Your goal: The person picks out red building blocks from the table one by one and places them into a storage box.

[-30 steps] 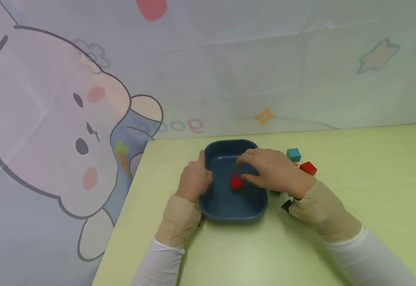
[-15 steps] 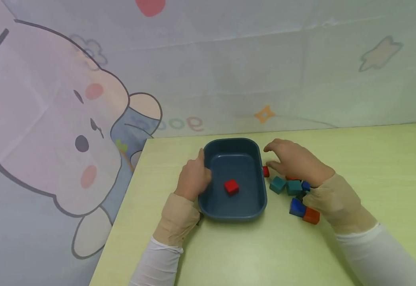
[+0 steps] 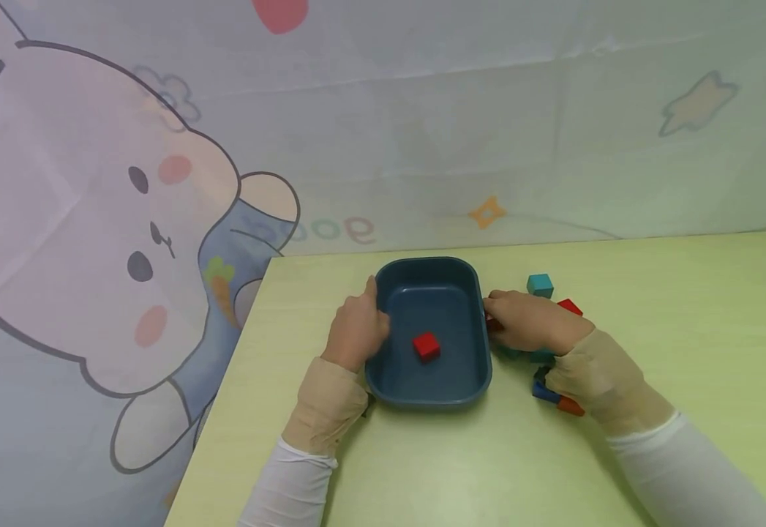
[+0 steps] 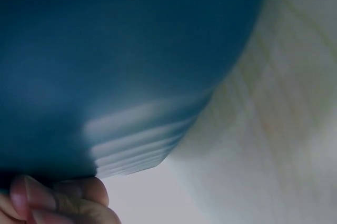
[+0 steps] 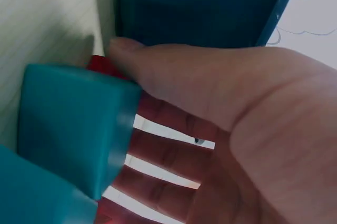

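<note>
A dark blue rectangular bin (image 3: 429, 402) stands upright on the table, with one red block (image 3: 426, 347) lying in it. My left hand (image 3: 356, 329) grips the bin's left rim; its fingertips (image 4: 79, 190) show against the outer wall in the left wrist view. Just outside the bin's right wall, my right hand (image 3: 530, 320) pinches another red block (image 5: 99, 65) between thumb and fingers, and most of that block is hidden. Close by the thumb are a teal block (image 5: 68, 124) and a second teal block (image 5: 37, 192), mostly covered by the hand in the head view.
Behind the right hand lie a teal block (image 3: 540, 285) and a red block (image 3: 570, 306). A blue block (image 3: 545, 392) and an orange-red block (image 3: 571, 406) lie nearer, by the right wrist. A printed cloth (image 3: 422, 146) hangs along the table's back edge.
A red block dropped into the bin and lies still there. My right hand moved out of the bin to the right, then closed on another red block. The left hand stayed in place.
</note>
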Tool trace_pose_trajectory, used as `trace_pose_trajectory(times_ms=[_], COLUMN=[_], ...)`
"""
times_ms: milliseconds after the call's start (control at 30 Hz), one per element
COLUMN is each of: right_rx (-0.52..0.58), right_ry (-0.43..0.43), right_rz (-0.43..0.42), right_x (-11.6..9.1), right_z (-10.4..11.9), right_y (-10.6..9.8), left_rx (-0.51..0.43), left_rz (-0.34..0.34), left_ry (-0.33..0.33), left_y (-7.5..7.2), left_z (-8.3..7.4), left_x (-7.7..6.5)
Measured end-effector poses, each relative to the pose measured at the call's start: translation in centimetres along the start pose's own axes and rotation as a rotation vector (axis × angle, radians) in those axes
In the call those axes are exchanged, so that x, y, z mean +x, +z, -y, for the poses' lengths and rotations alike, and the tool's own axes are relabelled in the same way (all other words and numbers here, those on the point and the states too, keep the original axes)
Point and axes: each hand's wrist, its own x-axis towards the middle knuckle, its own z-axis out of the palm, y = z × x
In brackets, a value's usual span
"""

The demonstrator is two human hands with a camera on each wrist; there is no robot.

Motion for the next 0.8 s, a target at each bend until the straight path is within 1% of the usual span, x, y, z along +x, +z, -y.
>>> trace_pose_trajectory(times_ms=[300, 467, 600, 700, 767, 800], right_rx=[-0.01, 0.039, 0.062, 0.057, 0.049, 0.041], right_ry=[0.052, 0.036, 0.072, 0.099, 0.087, 0.065], right_rz=[0.04, 0.009, -0.087, -0.205, -0.294, -0.335], right_x=[-0.6, -1.4, -2.2, -2.7, -2.9, -2.9], right_z=[0.1, -0.2, -0.2, 0.3, 1.0, 1.4], right_y=[0.1, -0.7, -2.5, -3.9, -4.4, -4.4], left_rx=[-0.017, -0.025, -0.028, -0.03, -0.035, -0.034], left_rz=[0.009, 0.01, -0.004, -0.006, 0.009, 0.012], left_ry=[-0.001, 0.012, 0.013, 0.007, 0.001, 0.0], left_y=[0.1, 0.3, 0.1, 0.0, -0.1, -0.1], left_z=[0.0, 0.0, 0.0, -0.1, -0.1, -0.1], left_x=[-0.2, -0.4, -0.2, -0.1, -0.1, -0.1])
